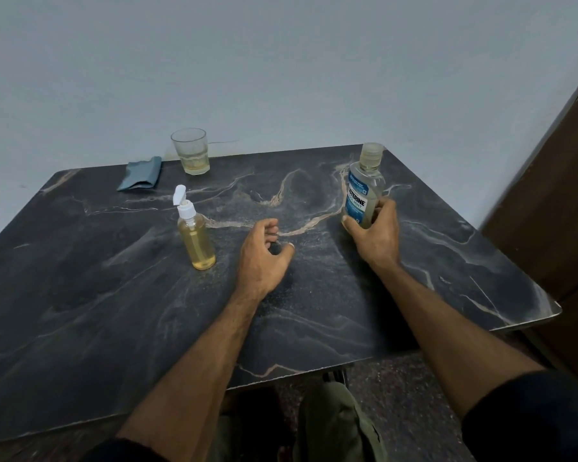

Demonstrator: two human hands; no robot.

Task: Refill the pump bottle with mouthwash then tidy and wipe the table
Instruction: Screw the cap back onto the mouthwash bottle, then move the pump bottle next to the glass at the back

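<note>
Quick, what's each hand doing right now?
Left hand: open, loosely curled, holding nothing.
Right hand: gripping the mouthwash bottle.

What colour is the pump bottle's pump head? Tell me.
White, on the pump bottle; head view.

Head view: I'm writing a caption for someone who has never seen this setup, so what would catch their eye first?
Likely the right hand gripping the capped mouthwash bottle with its blue label, at the table's far right. Next, the pump bottle of yellowish liquid standing left of centre, beside the empty, loosely curled left hand. At the far edge sit a glass and a folded blue cloth.
</note>
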